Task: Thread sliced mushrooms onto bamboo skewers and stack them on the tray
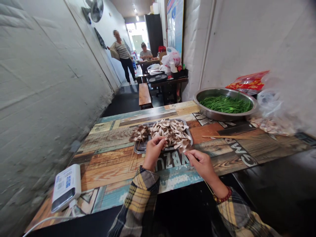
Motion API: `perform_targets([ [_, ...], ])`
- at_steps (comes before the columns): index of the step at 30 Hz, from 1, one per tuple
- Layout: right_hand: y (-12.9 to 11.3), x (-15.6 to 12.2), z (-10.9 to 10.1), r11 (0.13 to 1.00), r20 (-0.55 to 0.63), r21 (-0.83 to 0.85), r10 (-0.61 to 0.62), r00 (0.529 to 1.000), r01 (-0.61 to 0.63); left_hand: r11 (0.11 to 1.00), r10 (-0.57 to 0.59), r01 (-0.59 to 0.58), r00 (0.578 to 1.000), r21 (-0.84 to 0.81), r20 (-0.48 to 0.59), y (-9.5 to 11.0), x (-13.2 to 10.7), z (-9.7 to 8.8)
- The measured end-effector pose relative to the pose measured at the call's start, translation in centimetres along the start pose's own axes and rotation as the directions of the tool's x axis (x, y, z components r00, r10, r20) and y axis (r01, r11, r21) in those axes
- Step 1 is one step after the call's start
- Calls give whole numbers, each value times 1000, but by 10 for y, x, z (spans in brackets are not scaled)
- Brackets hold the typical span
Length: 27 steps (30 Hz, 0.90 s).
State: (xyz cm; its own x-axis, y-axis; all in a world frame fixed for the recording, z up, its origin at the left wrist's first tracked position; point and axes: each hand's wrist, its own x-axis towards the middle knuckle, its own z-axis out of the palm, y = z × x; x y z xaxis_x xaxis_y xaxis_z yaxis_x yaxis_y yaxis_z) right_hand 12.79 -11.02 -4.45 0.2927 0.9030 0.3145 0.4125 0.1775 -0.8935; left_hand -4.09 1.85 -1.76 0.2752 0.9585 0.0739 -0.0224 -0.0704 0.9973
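A metal tray [189,131] holds a heap of torn oyster mushrooms [170,130]. My left hand [153,152] is at the front of this heap, thumb and forefinger pinched on a mushroom piece that the fingers partly cover. In my right hand [201,163] is a thin bamboo skewer [208,187], its tail sticking out below the palm. Mushroom [184,144] is bunched on the skewer's upper end, just past my right fingertips. On the tray's left side lie filled mushroom skewers [139,134], their sticks pointing toward me over the rim.
Loose bamboo skewers [229,136] lie right of the tray. Behind them stand a steel basin [222,116] of green chives and plastic bags [270,102]. A white power bank [66,187] with a cable is at the front left. Two people are farther back, near a bench [144,94].
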Motion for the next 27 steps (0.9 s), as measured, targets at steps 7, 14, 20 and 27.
perform_targets([
  [7, -3, 0, 4, 994, 140, -62, -85, 986, 95, 974, -101, 116, 991, -193, 88, 5, -6, 11],
  [14, 0, 2, 6, 988, 130, -115, -89, 987, 104, 966, -101, 126, 988, -226, 119, 7, -9, 14],
  [20, -1, 2, 6, 986, 116, -136, -82, 990, 98, 960, -112, 137, 987, -243, 114, 10, -10, 15],
  [27, 1, 2, 6, 988, 101, -134, -70, 992, 83, 957, -102, 127, 989, -262, 107, 10, -10, 15],
])
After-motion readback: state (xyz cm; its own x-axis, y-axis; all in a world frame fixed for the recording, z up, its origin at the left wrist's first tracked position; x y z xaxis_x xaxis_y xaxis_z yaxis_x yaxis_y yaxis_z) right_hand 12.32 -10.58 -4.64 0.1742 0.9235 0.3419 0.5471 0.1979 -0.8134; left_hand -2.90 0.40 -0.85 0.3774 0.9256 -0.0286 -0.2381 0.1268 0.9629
